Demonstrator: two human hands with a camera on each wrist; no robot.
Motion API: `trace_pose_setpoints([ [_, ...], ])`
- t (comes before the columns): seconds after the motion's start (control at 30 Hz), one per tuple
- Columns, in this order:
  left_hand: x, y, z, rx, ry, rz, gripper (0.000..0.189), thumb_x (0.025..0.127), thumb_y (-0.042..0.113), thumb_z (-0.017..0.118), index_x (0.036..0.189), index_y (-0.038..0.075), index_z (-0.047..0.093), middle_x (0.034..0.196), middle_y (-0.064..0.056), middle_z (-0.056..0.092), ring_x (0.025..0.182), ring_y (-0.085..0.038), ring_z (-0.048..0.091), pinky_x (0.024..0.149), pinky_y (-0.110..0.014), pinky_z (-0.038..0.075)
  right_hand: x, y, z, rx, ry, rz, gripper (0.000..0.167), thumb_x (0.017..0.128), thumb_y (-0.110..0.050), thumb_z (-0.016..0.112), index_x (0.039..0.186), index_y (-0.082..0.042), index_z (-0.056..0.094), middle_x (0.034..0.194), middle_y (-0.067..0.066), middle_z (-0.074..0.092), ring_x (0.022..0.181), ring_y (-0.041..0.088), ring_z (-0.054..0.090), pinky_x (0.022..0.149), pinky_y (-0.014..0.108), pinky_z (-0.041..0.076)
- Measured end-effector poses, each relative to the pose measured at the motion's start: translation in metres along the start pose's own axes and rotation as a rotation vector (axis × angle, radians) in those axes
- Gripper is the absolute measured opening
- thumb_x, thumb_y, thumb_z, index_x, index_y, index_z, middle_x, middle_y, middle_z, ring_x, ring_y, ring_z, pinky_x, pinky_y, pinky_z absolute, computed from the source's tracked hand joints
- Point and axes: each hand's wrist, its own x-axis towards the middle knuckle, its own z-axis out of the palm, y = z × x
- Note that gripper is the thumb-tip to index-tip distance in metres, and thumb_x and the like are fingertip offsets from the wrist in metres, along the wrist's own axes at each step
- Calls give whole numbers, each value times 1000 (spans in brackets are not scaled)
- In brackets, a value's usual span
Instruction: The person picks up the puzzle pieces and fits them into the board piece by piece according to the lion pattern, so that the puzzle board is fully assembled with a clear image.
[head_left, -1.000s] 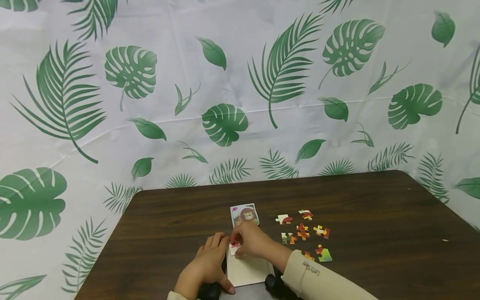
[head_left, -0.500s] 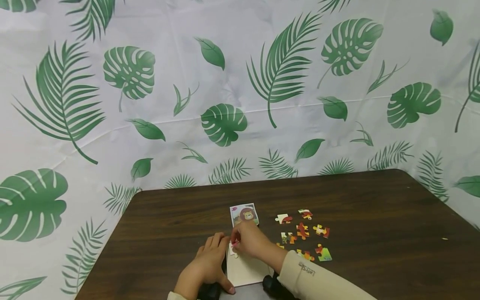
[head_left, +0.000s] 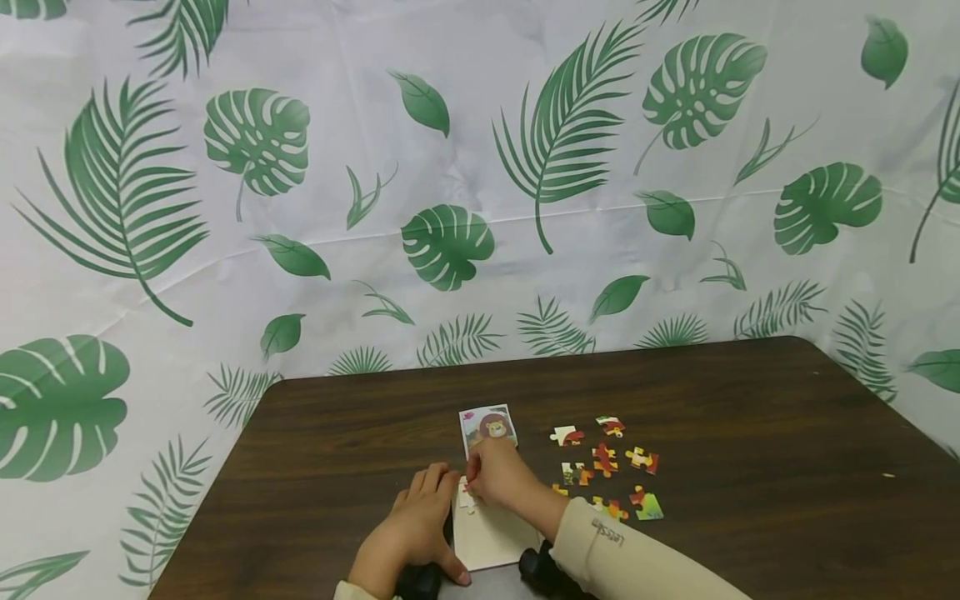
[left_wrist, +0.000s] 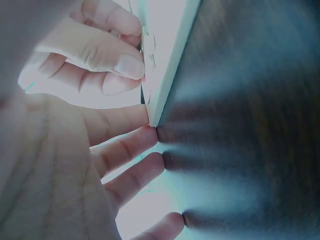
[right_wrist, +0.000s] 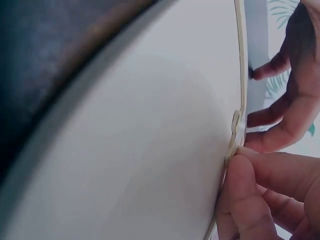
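A cream-coloured board (head_left: pixel 495 537) lies on the table in front of the person, and its thin pale edge shows in the left wrist view. At the board's upper left corner sits a white jigsaw puzzle piece (head_left: pixel 466 500) with a little pink on it. The right hand (head_left: pixel 502 475) pinches this piece with curled fingers; in the right wrist view, thumb and fingertips meet at the piece (right_wrist: pixel 235 125). The left hand (head_left: pixel 420 525) rests along the board's left side, fingers extended and thumb near the lower left corner. Its fingertips (left_wrist: pixel 163 161) touch the dark table.
Just beyond the board, a lion picture card (head_left: pixel 483 422) is partly covered by the right hand. Several loose puzzle pieces (head_left: pixel 604 460) are spread on the dark wooden table (head_left: pixel 750 433) to the right. A leaf-patterned cloth (head_left: pixel 450 167) hangs behind.
The right fingers have shifted slightly, and the piece has turned straighter against the board's upper left corner. The left hand has stayed in place.
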Motion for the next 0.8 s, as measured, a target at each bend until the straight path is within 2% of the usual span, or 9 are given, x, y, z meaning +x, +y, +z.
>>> trace_pose_setpoints([
  [0.2, -1, 0, 0, -9, 7, -1, 114, 41, 46, 90, 133, 1, 39, 133, -17, 30, 122, -37, 29, 88, -59, 32, -2, 1, -2, 57, -5, -104, 15, 70, 4, 71, 65, -6, 61, 61, -5, 50, 54, 3, 43, 49, 19, 39],
  [0.47, -1, 1, -1, 1, 9, -1, 113, 42, 46, 90, 132, -1, 39, 133, -18, 30, 122, -38, 29, 89, -60, 32, -11, 4, -18, 45, -35, -46, 14, 70, 9, 65, 67, -4, 61, 58, -4, 51, 52, 6, 44, 46, 20, 38],
  [0.63, -1, 1, 0, 0, 5, 0, 113, 43, 46, 90, 132, 0, 39, 133, -18, 30, 122, -38, 29, 89, -60, 32, -11, 5, -16, 85, -90, -48, 13, 71, 7, 63, 68, -6, 63, 60, -6, 54, 54, 4, 46, 49, 20, 39],
  [0.8, 0, 1, 0, 6, 0, 4, 112, 43, 47, 89, 132, 1, 39, 132, -17, 30, 121, -38, 30, 88, -60, 33, -11, 5, -15, 110, -97, -38, 13, 72, 6, 63, 69, -6, 63, 62, -7, 55, 56, 4, 47, 52, 21, 40],
])
